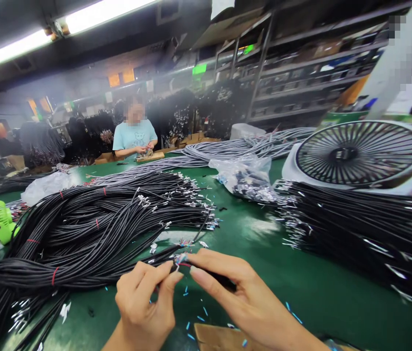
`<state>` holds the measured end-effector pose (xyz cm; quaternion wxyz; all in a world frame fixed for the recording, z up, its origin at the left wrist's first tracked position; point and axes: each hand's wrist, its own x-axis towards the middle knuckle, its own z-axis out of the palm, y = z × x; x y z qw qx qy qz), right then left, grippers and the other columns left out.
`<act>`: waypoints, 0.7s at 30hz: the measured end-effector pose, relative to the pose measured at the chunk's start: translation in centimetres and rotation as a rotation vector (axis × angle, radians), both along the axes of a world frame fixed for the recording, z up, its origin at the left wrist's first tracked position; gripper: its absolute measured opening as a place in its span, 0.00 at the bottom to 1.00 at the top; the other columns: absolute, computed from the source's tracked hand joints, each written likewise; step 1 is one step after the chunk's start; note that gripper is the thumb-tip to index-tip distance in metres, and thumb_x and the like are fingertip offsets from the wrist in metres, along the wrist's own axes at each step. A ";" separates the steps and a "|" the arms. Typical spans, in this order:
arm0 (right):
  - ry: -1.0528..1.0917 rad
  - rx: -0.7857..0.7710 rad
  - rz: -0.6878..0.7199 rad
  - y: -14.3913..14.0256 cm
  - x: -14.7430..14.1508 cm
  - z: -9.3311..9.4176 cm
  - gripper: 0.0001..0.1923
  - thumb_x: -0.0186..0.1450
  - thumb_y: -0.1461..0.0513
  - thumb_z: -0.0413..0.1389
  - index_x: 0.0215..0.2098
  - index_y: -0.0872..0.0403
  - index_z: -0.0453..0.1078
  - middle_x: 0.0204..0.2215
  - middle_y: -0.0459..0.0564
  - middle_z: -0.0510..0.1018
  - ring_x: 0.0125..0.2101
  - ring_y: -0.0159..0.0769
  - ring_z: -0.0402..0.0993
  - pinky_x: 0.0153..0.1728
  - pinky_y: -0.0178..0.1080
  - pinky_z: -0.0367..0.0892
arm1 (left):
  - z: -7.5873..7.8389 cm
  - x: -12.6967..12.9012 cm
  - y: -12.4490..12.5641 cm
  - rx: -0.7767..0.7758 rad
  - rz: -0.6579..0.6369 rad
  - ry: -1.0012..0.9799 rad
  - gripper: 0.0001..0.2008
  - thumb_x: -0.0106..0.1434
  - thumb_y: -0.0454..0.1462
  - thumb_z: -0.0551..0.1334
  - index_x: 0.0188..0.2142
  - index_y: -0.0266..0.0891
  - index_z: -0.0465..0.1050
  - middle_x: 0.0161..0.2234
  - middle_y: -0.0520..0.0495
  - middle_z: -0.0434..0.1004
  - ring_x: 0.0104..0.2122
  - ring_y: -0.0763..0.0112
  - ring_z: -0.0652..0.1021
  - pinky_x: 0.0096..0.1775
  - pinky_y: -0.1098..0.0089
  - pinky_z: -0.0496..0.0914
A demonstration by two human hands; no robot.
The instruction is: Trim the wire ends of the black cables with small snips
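At the front of the bench, my left hand is closed, thumb and forefinger pinching the stripped end of a black cable. Thin blue, white and red wires fan out of it. The fingers of my right hand close on those wires from the other side, their tips almost meeting the left ones. Something black and long lies under the right fingers, mostly hidden by them. Just beyond the hands is a large bundle of black cables with red ties and stripped ends.
Blue wire scraps and brown cardboard lie on the green bench near me. Right: a black cable stack and a fan. Behind: a clear bag of small parts and grey cables. A co-worker works opposite.
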<state>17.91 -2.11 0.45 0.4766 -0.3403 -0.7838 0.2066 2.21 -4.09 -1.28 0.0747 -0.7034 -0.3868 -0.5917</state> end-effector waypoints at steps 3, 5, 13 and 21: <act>0.021 0.015 -0.006 0.0 0.0 0.0 0.14 0.65 0.60 0.49 0.37 0.50 0.77 0.21 0.47 0.77 0.24 0.36 0.73 0.23 0.34 0.68 | 0.4 -0.2 -0.1 -0.088 -0.032 0.032 0.08 0.60 0.30 0.58 0.33 0.40 0.76 0.22 0.50 0.77 0.20 0.74 0.75 0.25 0.75 0.70; 0.025 0.016 -0.003 0.0 0.1 0.0 0.13 0.65 0.61 0.49 0.37 0.50 0.77 0.21 0.47 0.77 0.25 0.36 0.73 0.24 0.35 0.69 | 0.7 -0.3 0.0 -0.147 -0.051 0.043 0.09 0.61 0.30 0.56 0.31 0.40 0.76 0.22 0.49 0.77 0.21 0.72 0.75 0.25 0.74 0.70; 0.001 0.003 0.010 0.1 0.1 -0.1 0.13 0.65 0.61 0.49 0.34 0.53 0.77 0.21 0.48 0.76 0.23 0.35 0.72 0.25 0.35 0.68 | 0.9 -0.5 0.5 -0.575 -0.227 -0.129 0.17 0.63 0.38 0.54 0.21 0.37 0.73 0.14 0.52 0.68 0.14 0.78 0.67 0.17 0.78 0.61; 0.107 -0.093 -0.079 0.1 0.1 0.0 0.13 0.61 0.55 0.55 0.24 0.55 0.70 0.17 0.43 0.66 0.17 0.29 0.59 0.16 0.30 0.57 | 1.0 0.4 0.2 -0.500 -0.185 -0.195 0.06 0.55 0.34 0.62 0.23 0.37 0.75 0.18 0.51 0.74 0.17 0.75 0.71 0.20 0.76 0.64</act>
